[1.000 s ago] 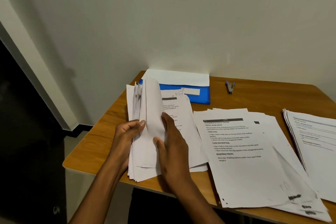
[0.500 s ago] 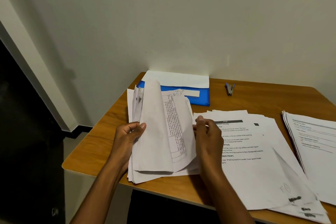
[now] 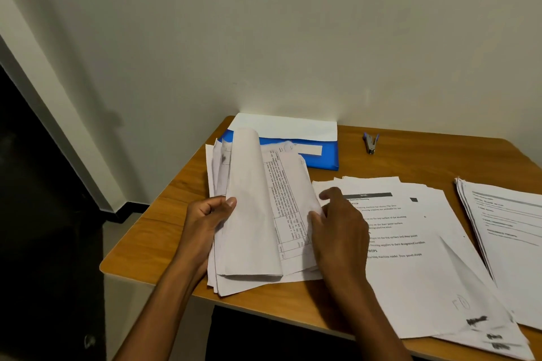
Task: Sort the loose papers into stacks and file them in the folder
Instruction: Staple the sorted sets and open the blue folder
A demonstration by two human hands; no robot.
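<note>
A thick stack of white papers [image 3: 258,243] lies at the left of the wooden table [image 3: 164,231]. My left hand [image 3: 205,220] grips the stack's left edge and holds several sheets folded back over it. My right hand [image 3: 337,226] pinches the right edge of a sheet printed with a table. Behind the stack lies a blue folder [image 3: 325,160] with a white sheet [image 3: 287,126] sticking out of its far side. A second spread of printed pages [image 3: 410,258] lies to the right, and a third stack [image 3: 510,228] is at the far right.
A small stapler [image 3: 371,143] lies near the wall behind the middle pages. The table stands in a corner against a plain wall. Its front left edge drops off to a dark floor area.
My right hand has moved from the middle of the left stack to its right edge. A sheet with a printed table now lies uncovered there. My left hand has stayed in place.
</note>
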